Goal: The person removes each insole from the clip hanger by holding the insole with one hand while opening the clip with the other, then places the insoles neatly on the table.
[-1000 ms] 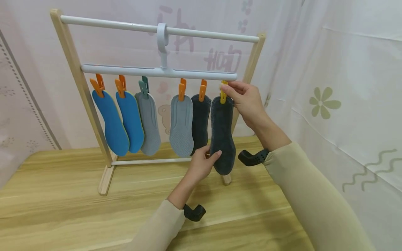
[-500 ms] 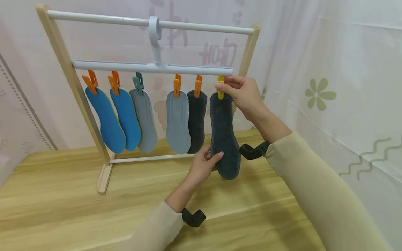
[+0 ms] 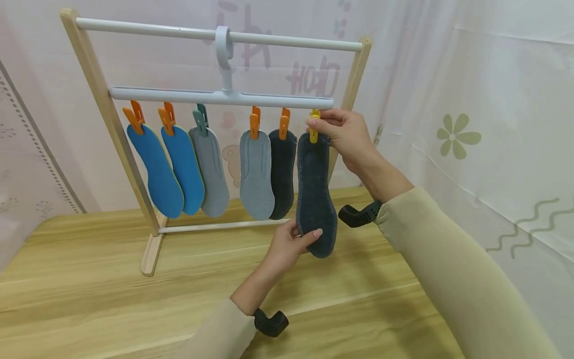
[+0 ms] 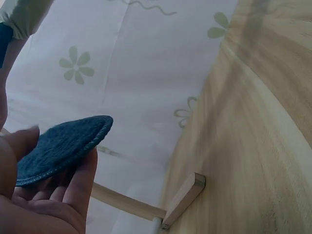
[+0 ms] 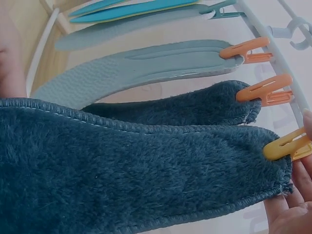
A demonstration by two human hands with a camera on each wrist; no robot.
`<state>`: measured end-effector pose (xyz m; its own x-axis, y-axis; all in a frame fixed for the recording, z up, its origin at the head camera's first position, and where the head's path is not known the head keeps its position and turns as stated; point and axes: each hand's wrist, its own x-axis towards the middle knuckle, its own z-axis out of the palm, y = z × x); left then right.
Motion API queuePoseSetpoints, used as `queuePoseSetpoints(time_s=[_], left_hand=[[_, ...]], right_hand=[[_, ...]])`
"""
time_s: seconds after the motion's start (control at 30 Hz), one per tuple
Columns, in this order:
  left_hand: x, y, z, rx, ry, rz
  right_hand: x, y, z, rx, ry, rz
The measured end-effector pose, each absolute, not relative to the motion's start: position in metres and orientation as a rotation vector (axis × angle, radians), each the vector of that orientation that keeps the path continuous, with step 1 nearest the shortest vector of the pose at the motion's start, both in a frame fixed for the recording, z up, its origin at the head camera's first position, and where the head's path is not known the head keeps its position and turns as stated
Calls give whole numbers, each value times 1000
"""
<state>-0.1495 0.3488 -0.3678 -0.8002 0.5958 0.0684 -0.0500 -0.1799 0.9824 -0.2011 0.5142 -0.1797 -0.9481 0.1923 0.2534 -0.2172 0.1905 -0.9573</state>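
A dark blue-grey fuzzy insole (image 3: 316, 184) with a stitched edge hangs at the right end of the white hanger (image 3: 278, 99). A yellow clip (image 3: 314, 132) bites its top edge, and my right hand (image 3: 352, 137) pinches that clip between thumb and fingers, just under the hanger bar. Lower down, my left hand (image 3: 284, 247) holds the wide end of the insole, thumb in front and fingers behind, as the left wrist view shows too. Beside it hangs a second dark insole (image 5: 180, 107) from an orange clip (image 5: 263, 92), partly behind a grey insole (image 3: 256, 174).
Further left hang another grey insole (image 3: 213, 174) on a green clip (image 3: 201, 119) and two blue insoles (image 3: 157, 174) on orange clips. The hanger hooks over the top rod (image 3: 157, 29) of a wooden rack (image 3: 96, 89) standing on the wood-grain table (image 3: 89, 299). A patterned curtain (image 3: 493, 89) surrounds it.
The lower end of the dark insole swung right and out, then back left. My left hand has slid slightly lower along it. My right hand stays at the yellow clip.
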Motion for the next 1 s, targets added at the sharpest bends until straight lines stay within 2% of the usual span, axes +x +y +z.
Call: queuePoseSetpoints(time_s=[0.43,1.0], left_hand=[[-142,341,-364,613,1703,2057],[-141,334,-365,720,1836,2099]], right_hand=[[-204,509,-181,-24,-2127,1851],[-205,499,-178,-86,-1951,2010]])
